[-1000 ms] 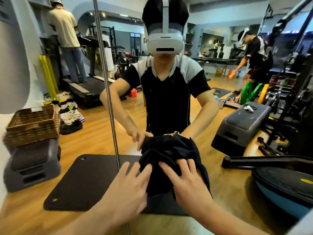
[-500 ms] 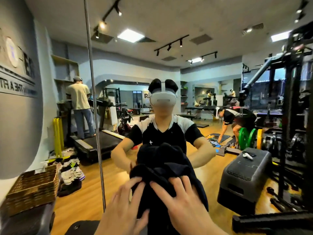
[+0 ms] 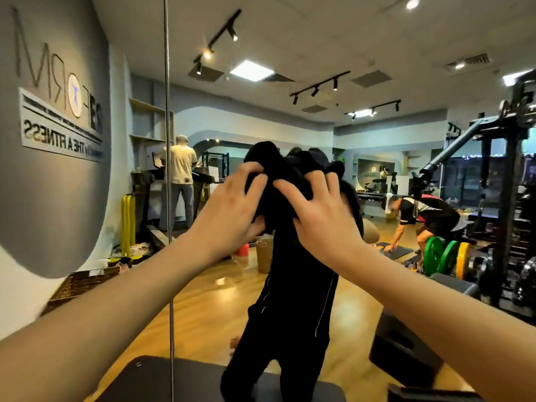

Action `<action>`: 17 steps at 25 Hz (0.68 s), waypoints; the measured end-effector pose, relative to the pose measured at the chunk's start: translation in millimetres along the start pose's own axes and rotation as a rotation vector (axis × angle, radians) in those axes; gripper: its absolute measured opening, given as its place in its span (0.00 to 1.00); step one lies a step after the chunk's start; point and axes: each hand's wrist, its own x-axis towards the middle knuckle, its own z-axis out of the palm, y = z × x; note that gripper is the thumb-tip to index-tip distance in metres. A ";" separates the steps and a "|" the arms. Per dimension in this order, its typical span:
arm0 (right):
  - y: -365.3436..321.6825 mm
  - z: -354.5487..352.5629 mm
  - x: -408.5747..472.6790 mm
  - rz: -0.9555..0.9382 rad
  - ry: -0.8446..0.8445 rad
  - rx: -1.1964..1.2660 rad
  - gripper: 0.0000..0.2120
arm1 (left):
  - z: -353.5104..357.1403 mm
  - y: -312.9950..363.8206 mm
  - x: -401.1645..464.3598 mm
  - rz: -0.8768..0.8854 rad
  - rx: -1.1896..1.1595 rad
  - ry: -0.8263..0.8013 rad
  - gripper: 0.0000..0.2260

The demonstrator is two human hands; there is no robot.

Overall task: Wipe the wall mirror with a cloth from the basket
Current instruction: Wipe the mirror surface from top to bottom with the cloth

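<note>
The wall mirror (image 3: 304, 97) fills the view, with a vertical seam at the left. A bunched black cloth (image 3: 282, 181) is pressed against the glass at head height. My left hand (image 3: 229, 207) grips the cloth's left side with curled fingers. My right hand (image 3: 322, 210) grips its right side the same way. Both arms reach up and forward. The cloth hides the head of my reflection; only its dark torso shows below. The wicker basket (image 3: 78, 288) appears at the lower left, partly behind my left forearm.
The glass reflects a gym: a person at a treadmill (image 3: 181, 175), another person bending over by coloured weight plates (image 3: 446, 256), a black rack (image 3: 499, 198) at right, a dark step box (image 3: 406, 349) and a black floor mat (image 3: 185, 381) below.
Both hands have carried the cloth up the mirror, from waist height to head height. The view has tilted upward, showing more ceiling and less floor.
</note>
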 end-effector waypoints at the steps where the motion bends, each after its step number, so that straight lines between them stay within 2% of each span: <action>1: -3.1 -4.0 9.1 -0.010 0.016 -0.003 0.35 | -10.8 -3.0 2.7 -0.001 0.012 0.012 0.30; 4: -29.5 -5.4 35.3 -0.042 0.064 0.018 0.34 | -43.1 -21.1 -3.6 -0.043 0.062 0.036 0.30; 8: -72.0 8.0 61.9 -0.086 0.126 0.050 0.27 | -66.8 -60.6 -27.3 -0.058 0.085 0.061 0.30; 12: -106.7 13.5 99.4 -0.065 0.112 0.019 0.25 | -87.8 -105.5 -25.4 -0.056 0.050 0.090 0.30; 17: -108.5 -44.0 176.0 -0.061 0.042 -0.017 0.25 | -149.0 -123.6 26.7 -0.094 -0.027 0.079 0.31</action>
